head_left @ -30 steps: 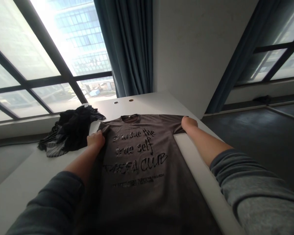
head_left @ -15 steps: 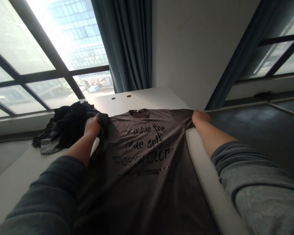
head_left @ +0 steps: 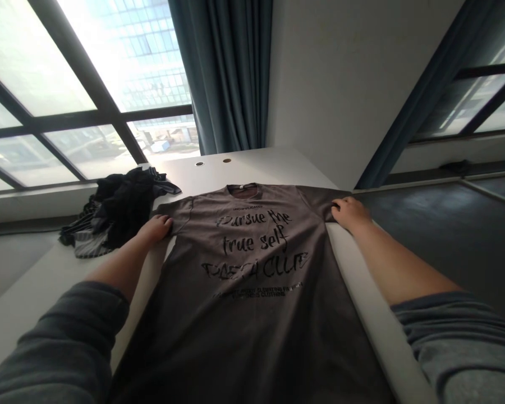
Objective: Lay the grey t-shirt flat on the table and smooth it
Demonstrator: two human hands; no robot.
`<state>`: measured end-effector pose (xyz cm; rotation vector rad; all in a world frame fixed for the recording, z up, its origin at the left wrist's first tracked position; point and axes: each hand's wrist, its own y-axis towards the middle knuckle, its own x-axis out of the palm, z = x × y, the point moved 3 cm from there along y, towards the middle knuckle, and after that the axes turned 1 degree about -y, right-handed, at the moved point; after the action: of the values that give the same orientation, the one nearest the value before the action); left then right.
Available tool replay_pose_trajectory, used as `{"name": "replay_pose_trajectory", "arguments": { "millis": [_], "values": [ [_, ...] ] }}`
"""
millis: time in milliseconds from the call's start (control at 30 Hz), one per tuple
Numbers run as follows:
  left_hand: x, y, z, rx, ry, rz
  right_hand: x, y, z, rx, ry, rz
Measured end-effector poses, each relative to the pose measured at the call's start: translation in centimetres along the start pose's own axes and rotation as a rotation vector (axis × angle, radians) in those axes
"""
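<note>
A dark brown T-shirt [head_left: 256, 331] with black lettering lies spread front up on the white table [head_left: 273, 165], its collar pointing away from me. My left hand [head_left: 157, 228] has its fingers closed on the lower edge of the left-side sleeve. At the opposite side my right hand [head_left: 350, 213] pinches the hem of the other sleeve, near the table's right edge. Both sleeves reach outward, and a few soft creases run down the body of the shirt. Its bottom hem lies beyond the lower edge of the view.
A heap of black and striped clothes [head_left: 122, 210] sits on the table just beyond my left hand. Two round holes show at the table's far end. Behind are a blue curtain [head_left: 231, 78], a pale wall [head_left: 332, 84] and windows. Dark floor [head_left: 441, 241] lies to the right.
The left-side sleeve, bunched and raised before, now lies flat and stretched outward. My left hand has come down with it, and the shirt has settled flatter on the table.
</note>
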<state>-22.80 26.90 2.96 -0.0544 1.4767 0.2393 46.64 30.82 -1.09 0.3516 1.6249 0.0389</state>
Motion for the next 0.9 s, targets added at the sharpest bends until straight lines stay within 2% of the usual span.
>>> {"name": "replay_pose_trajectory", "arguments": {
  "millis": [67,167,233,367,500,633,733,900],
  "values": [
    [0.2,0.4,-0.8,-0.102,-0.025,0.030,-0.1,-0.6,0.5,0.070,-0.008,-0.029],
    [0.1,1.6,-2.3,-0.261,-0.027,-0.046,-0.2,-1.4,1.6,0.166,-0.006,-0.043],
    [0.0,2.3,-2.8,-0.251,-0.017,-0.122,0.0,-1.9,2.1,0.179,0.010,-0.066],
    [0.5,2.2,-3.2,-0.237,0.020,-0.144,0.9,-2.6,2.5,0.186,0.048,-0.143],
    [1.7,1.6,-3.8,-0.318,0.055,-0.088,1.1,-2.8,2.5,0.195,0.039,-0.159],
    [2.3,1.5,-4.1,-0.343,0.034,0.015,1.0,-2.7,2.3,0.199,0.027,-0.160],
    [2.1,0.7,-4.2,-0.333,0.029,0.079,1.1,-2.7,2.6,0.210,0.043,-0.181],
    [1.0,-2.6,-5.0,-0.232,-0.008,0.175,0.6,-3.9,4.6,0.387,0.139,-0.208]
  ]
}}
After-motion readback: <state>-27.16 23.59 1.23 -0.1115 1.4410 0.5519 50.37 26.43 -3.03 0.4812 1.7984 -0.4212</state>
